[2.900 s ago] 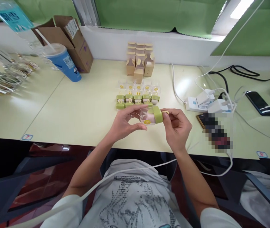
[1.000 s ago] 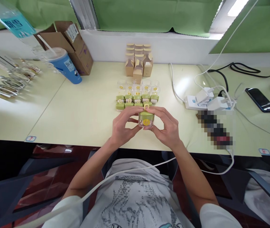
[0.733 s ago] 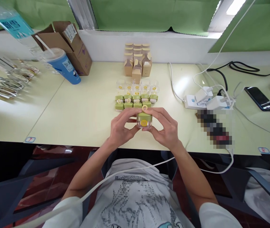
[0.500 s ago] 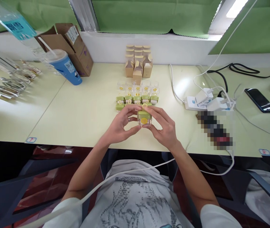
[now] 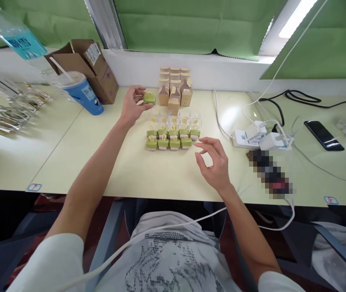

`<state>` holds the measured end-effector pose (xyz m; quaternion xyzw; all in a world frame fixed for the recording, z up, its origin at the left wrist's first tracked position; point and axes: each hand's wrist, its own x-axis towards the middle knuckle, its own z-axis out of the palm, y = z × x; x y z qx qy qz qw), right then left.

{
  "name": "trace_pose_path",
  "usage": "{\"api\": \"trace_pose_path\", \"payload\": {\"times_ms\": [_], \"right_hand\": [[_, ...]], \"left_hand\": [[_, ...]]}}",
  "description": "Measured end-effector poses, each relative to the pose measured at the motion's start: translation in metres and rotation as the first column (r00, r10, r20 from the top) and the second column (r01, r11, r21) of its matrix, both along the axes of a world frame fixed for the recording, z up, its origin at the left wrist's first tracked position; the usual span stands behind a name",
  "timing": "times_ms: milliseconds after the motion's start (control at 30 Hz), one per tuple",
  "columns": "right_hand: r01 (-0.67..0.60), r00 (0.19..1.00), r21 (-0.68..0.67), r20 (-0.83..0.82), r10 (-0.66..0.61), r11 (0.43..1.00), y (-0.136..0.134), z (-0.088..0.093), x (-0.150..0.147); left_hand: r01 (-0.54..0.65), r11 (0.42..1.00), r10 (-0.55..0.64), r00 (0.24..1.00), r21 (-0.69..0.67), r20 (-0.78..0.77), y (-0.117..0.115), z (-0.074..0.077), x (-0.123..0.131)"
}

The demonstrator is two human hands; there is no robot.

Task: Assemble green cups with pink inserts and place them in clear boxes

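Note:
My left hand is closed on a small green-lidded container, just left of several small open brown boxes. My right hand holds nothing; its thumb and fingers are curved apart, right of two rows of green lids with yellow loops on top. Behind the lids stand several small clear cups with yellow round marks.
A blue cup with a straw, a bottle and a cardboard box stand at the back left. To the right lie a white power strip, cables, a blurred-out object and a black phone.
My left hand has moved up and left with the green-lidded container. My right hand has let go of it and shifted slightly right. The rows of lids are now uncovered.

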<state>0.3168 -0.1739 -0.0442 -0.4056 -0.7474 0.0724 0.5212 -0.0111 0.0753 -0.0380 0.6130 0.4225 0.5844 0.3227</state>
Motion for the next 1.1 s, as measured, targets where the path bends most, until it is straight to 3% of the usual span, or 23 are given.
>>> {"api": "trace_pose_path", "payload": {"times_ms": [133, 200, 333, 567, 733, 867, 967, 1100], "right_hand": [[0.046, 0.999, -0.045, 0.019, -0.045, 0.998, 0.007, -0.018, -0.002], [0.097, 0.995, -0.043, 0.035, -0.096, 0.994, 0.009, -0.023, 0.001], [0.169, 0.982, -0.063, 0.09, -0.163, 0.984, 0.016, -0.02, 0.015], [0.253, 0.958, -0.028, 0.145, -0.247, 0.967, 0.038, 0.006, 0.028], [0.146, 0.972, -0.096, 0.199, -0.124, 0.985, 0.049, 0.019, 0.019], [0.155, 0.933, -0.234, 0.355, -0.064, 0.96, 0.059, 0.032, 0.014], [0.163, 0.898, -0.297, 0.44, -0.017, 0.941, 0.063, 0.031, 0.011], [0.118, 0.869, -0.353, 0.488, 0.075, 0.928, 0.066, 0.017, 0.01]], "left_hand": [[-0.068, 0.986, 0.084, 0.991, -0.149, 0.108, 0.046, -0.029, -0.01], [-0.058, 0.983, 0.086, 0.984, -0.174, 0.156, 0.054, -0.042, -0.01], [0.055, 0.97, -0.027, 0.993, -0.237, 0.119, 0.059, -0.056, -0.012], [0.13, 0.959, -0.108, 0.989, -0.251, 0.101, 0.052, -0.059, -0.018], [0.152, 0.959, -0.134, 0.987, -0.239, 0.086, 0.044, -0.061, -0.013], [0.19, 0.95, -0.18, 0.982, -0.247, 0.061, 0.036, -0.057, -0.018], [0.19, 0.944, -0.189, 0.982, -0.27, 0.031, 0.027, -0.055, -0.019], [0.106, 0.967, -0.102, 0.994, -0.232, 0.032, 0.009, -0.058, -0.011]]}}
